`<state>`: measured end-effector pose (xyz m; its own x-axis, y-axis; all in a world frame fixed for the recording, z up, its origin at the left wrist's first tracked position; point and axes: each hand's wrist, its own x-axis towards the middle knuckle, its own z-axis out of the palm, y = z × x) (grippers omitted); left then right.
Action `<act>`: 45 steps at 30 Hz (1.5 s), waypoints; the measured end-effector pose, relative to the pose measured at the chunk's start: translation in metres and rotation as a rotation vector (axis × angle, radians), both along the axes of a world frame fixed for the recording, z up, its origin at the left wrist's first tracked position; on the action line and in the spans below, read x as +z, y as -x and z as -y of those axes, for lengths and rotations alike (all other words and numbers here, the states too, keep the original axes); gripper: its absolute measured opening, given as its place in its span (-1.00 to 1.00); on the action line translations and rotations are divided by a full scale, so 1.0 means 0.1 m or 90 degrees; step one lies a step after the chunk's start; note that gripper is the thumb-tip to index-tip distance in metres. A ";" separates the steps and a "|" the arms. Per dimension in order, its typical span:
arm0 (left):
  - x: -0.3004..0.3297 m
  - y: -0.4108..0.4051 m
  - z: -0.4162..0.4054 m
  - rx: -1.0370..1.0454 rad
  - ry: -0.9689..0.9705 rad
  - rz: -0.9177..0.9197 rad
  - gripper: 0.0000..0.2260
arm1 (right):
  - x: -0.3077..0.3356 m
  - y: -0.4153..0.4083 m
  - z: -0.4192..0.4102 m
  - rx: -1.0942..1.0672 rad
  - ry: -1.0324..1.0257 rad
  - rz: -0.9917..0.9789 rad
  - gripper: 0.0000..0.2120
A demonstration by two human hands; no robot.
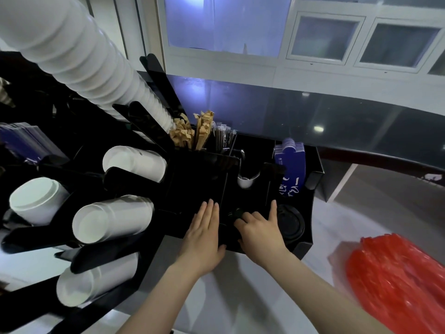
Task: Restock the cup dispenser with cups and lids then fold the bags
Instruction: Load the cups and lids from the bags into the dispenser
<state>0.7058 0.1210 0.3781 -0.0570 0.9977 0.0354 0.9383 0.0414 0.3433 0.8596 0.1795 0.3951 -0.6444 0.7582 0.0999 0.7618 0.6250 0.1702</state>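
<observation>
At the dispenser's (310,213) front slot: black lids (290,221), light, thin, slippery; take by rim.
Left hand (204,233): flat, released, on the divider.
Right hand (258,233): grip curled round a lid.

Your left hand (204,233) rests flat with straight fingers on the black cup dispenser (199,179), your right hand (261,231) beside it curls over black lids (289,221) in its front compartment, white cup stacks (113,220) to its left, a red bag (397,280) to its right.
</observation>
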 end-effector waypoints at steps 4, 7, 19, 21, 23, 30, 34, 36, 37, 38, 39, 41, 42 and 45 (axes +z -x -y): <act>0.00 -0.01 0.00 0.008 0.007 0.000 -0.18 | 0.05 -0.03 0.02 -0.003 0.035 0.005 -0.69; 0.00 -0.01 0.00 0.013 0.010 0.002 -0.17 | 0.11 -0.14 0.08 0.017 0.027 -0.072 -0.62; -0.05 -0.05 0.00 0.036 -0.017 0.038 -0.18 | 0.29 -0.89 -0.12 -0.097 0.121 -0.225 -0.42; -0.05 -0.05 0.00 0.038 -0.017 0.034 -0.18 | 0.31 -0.89 -0.16 -0.098 0.141 -0.169 -0.27; -0.05 -0.06 0.01 0.042 -0.018 0.032 -0.18 | 0.31 -0.88 -0.19 -0.104 0.138 -0.088 -0.14; -0.06 -0.07 0.01 0.041 -0.035 0.011 -0.18 | 0.20 -0.87 -0.21 -0.075 0.014 0.038 -0.06; -0.06 -0.07 0.01 0.037 -0.042 0.015 -0.18 | 0.18 -0.87 -0.22 -0.091 0.012 0.018 -0.12; -0.06 -0.07 0.01 0.034 -0.039 0.010 -0.18 | 0.19 -0.88 -0.25 -0.081 0.014 0.014 -0.12; -0.06 -0.07 0.01 0.035 -0.038 0.009 -0.18 | 0.20 -0.88 -0.28 -0.073 0.013 0.016 -0.10; -0.06 -0.07 0.01 0.036 -0.037 0.008 -0.18 | 0.21 -0.89 -0.30 -0.066 0.012 0.022 -0.08; -0.06 -0.07 0.01 0.036 -0.036 0.008 -0.18 | 0.22 -0.90 -0.32 -0.059 0.011 0.028 -0.05; -0.07 -0.06 0.01 0.036 -0.037 0.008 -0.18 | 0.25 -0.90 -0.34 -0.056 0.012 0.029 -0.04; -0.07 -0.07 0.01 0.037 -0.039 0.008 -0.18 | 0.27 -0.90 -0.34 -0.060 0.016 0.025 -0.04; -0.07 -0.07 0.02 0.037 -0.042 0.000 -0.18 | 0.35 -0.88 -0.36 -0.080 0.046 0.027 -0.08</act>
<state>0.7125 0.1194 0.3715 -0.1155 0.9881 0.1014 0.9347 0.0736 0.3476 0.9474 0.2159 0.4306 -0.5463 0.8374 0.0172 0.8280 0.5368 0.1623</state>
